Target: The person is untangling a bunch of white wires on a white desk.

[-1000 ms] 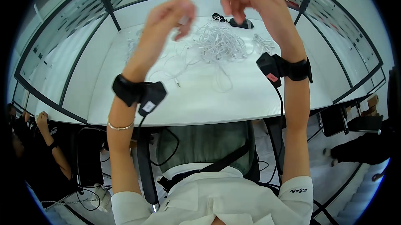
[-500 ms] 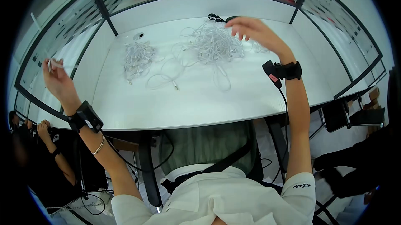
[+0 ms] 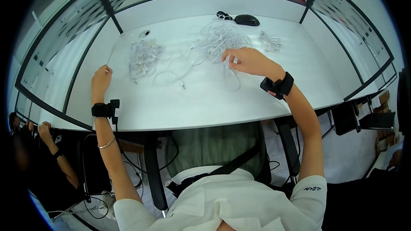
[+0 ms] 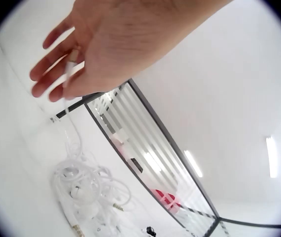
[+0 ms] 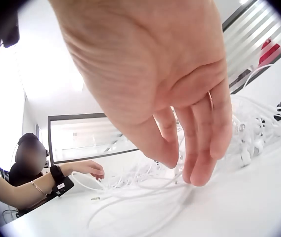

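In the head view my left hand (image 3: pixel 101 84) is at the table's left side, left of a pile of white earphones (image 3: pixel 144 57). The left wrist view shows it holding a white earphone plug (image 4: pixel 72 58) between thumb and fingers, with a thin white cord running down from it. My right hand (image 3: pixel 255 63) is low over the table, in front of a larger tangle of white earphones (image 3: pixel 224 38). Its fingers point down, thumb apart from them, with fingertips right at a white cord (image 5: pixel 155 186) in the right wrist view.
A loose cord with a metal-tipped plug (image 3: pixel 183 85) lies mid-table. Behind the tangle is a black mouse (image 3: pixel 247 20); a small bundle of white earphones (image 3: pixel 269 42) lies to the right. Low partitions (image 3: pixel 205 3) with striped glass enclose the table (image 3: pixel 214 109). Another person sits at left.
Both hands were raised together over the table; my left hand swung out left with the plug, then came in beside the left pile. My right hand came down to the front of the tangle.
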`<state>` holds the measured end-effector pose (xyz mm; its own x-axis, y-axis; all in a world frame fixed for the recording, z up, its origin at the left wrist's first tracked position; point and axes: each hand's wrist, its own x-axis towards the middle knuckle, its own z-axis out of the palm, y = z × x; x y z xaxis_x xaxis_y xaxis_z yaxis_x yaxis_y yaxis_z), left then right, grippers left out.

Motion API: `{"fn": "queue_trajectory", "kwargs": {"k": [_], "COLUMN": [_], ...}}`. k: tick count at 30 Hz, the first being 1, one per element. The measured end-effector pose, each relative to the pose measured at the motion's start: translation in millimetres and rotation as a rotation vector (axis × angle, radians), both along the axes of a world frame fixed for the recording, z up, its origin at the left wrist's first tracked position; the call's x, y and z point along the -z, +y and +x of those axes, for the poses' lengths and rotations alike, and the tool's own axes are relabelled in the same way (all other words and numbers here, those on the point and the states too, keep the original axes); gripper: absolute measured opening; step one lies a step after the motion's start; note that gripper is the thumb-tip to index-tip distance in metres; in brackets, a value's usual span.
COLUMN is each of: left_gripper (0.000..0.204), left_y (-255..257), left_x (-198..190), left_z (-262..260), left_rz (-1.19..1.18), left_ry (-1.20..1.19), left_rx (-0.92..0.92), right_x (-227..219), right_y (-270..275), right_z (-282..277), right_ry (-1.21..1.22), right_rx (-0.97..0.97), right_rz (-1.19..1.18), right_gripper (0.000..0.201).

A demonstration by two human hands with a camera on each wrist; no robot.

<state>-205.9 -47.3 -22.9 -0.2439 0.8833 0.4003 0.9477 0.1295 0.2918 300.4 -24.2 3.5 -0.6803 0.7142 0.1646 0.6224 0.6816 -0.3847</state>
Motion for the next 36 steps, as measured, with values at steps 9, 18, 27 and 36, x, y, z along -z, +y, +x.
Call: {"fn": "queue_trajectory", "kwargs": {"k": [9,18,27,36], "left_gripper": [0.013,0.030,0.022,0.029], "left_y": [-22,-12,-15,-19], "left_x": [-48,-26,-49,-108], "left_z": [153,283,271,221], "left_rz": [0.441,-0.353,-0.534,-0.078], "left_ry": [0.040,-0.193,-0.811,-0.963], "left_rx": [0.455,0.887,0.908,0.898], "right_x": [-2,22,-12,-12], "right_y": [-26,-70,-64,-14], "right_z": [-3,-19,-18,-15], "right_ry": [0.050,0.125,0.346,0.378], "right_rx": [-0.070,-0.304,-0.214,0.007], "right_rz": [0.030,0.024,-0.212,0.017], "right_gripper": [0.010,0.030,0.019,0.024]}}
